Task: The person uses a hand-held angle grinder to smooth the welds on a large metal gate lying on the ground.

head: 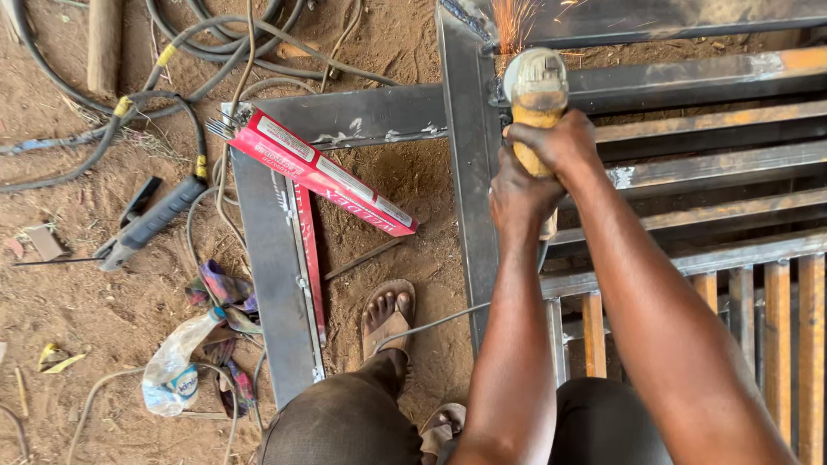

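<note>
Both hands are closed around the yellow angle grinder [536, 95]: the right hand [551, 139] grips the body near the head and the left hand [519, 194] clasps it lower down, holding the disc against the top corner joint of the steel frame [469, 172], where sparks [517, 21] fly. The work seems to be in mid-course, since only this corner is under the disc, while pale weld marks show untouched on the flat steel bar [353, 116] to the left. Farther out on the dirt ground [77, 301] lie a red box of welding rods [323, 172], a welding rod holder [146, 226] with its cables [129, 103], and a crumpled plastic bag [172, 370].
</note>
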